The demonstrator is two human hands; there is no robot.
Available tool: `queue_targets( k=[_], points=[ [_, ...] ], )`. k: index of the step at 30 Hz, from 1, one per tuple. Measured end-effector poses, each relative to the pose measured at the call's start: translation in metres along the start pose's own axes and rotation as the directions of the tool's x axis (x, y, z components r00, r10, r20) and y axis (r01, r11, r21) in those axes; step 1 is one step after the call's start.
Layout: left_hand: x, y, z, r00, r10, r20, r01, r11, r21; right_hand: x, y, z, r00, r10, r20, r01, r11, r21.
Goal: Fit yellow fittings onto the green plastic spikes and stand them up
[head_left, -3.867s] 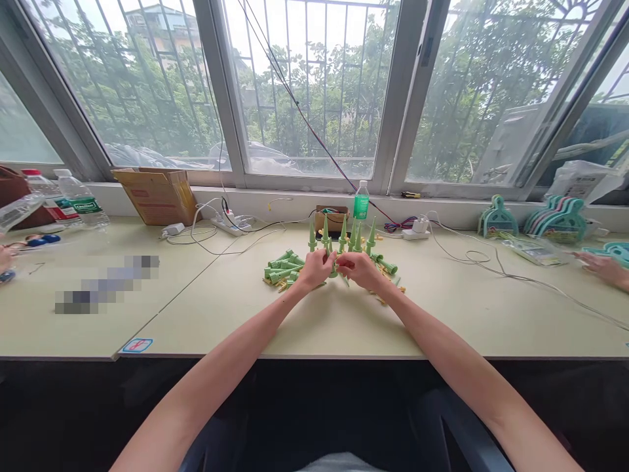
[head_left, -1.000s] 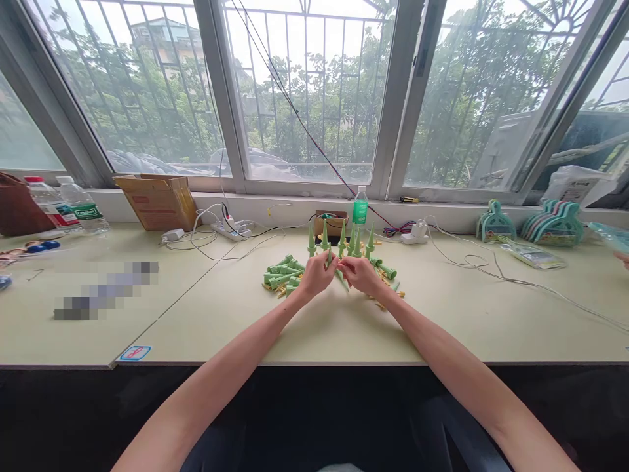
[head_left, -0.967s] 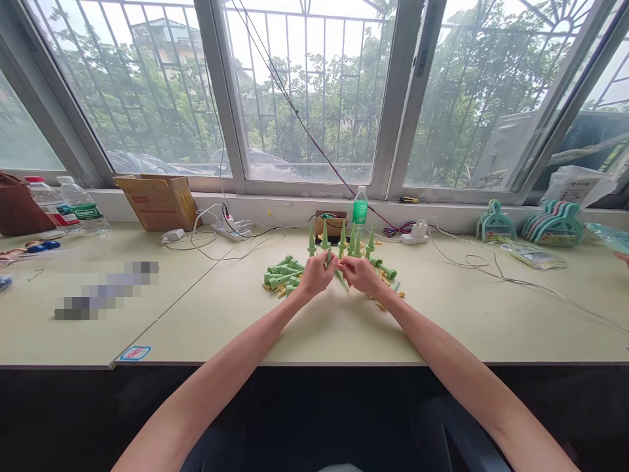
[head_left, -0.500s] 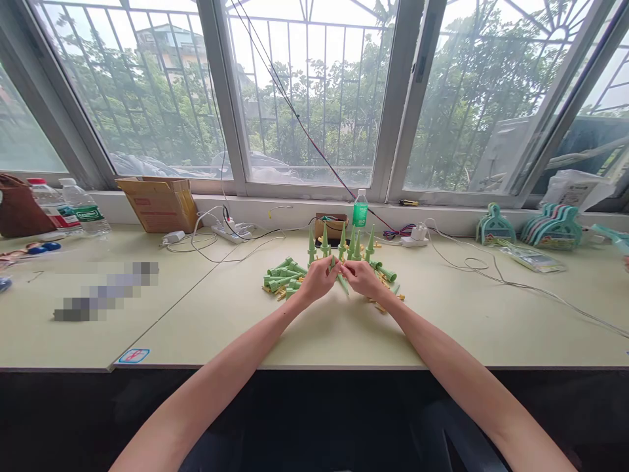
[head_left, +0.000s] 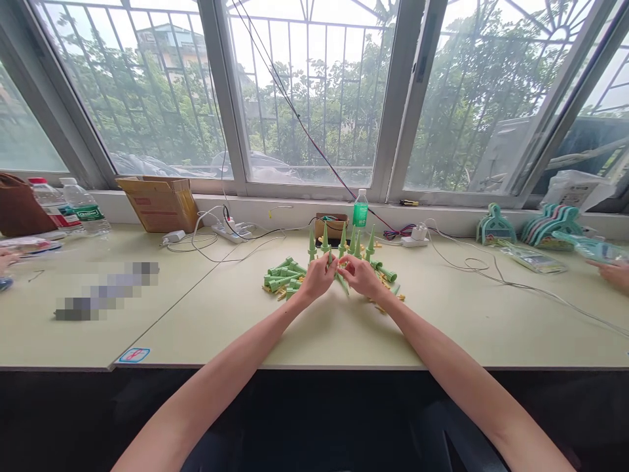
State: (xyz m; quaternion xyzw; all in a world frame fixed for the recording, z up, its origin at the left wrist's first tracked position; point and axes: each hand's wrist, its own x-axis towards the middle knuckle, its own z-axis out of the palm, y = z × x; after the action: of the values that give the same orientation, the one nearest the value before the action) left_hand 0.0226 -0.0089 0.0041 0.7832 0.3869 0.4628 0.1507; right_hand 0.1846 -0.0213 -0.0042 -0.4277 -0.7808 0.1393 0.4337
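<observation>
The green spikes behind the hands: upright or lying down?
Upright: those green spikes stand on the table with tips pointing up.

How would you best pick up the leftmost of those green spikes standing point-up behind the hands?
Probably pinch the leftmost upright green spike around its thicker lower body, coming from its left, where nothing stands close. Its tip tapers thin, and other upright spikes crowd its right.

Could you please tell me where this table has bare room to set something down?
Bare table lies from the left hand and right hand to the near edge, and right of the cones up to the cable. Crowded around the cones.
</observation>
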Motion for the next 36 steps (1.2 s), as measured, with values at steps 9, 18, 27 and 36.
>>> queue_targets(
  k=[9,18,27,36],
  points=[
    [-0.002,-0.001,0.000,0.998,-0.050,0.023,0.051,0.999,-0.014,-0.001,-0.003,-0.004,0.998,-0.006,0.066,0.005,1.000,0.011],
    [-0.002,0.000,0.000,0.999,-0.019,0.029,0.019,1.000,-0.011,-0.001,0.005,0.000,0.996,-0.066,0.056,0.070,0.996,-0.061],
    [-0.002,-0.003,0.000,1.000,0.014,0.022,-0.014,1.000,-0.028,-0.001,0.008,0.002,0.995,-0.026,0.093,0.039,0.989,-0.144],
    [0.001,0.001,0.000,0.998,-0.034,-0.062,0.033,0.999,-0.017,0.002,0.006,0.001,0.999,-0.012,0.030,0.015,0.996,-0.089]
  ],
)
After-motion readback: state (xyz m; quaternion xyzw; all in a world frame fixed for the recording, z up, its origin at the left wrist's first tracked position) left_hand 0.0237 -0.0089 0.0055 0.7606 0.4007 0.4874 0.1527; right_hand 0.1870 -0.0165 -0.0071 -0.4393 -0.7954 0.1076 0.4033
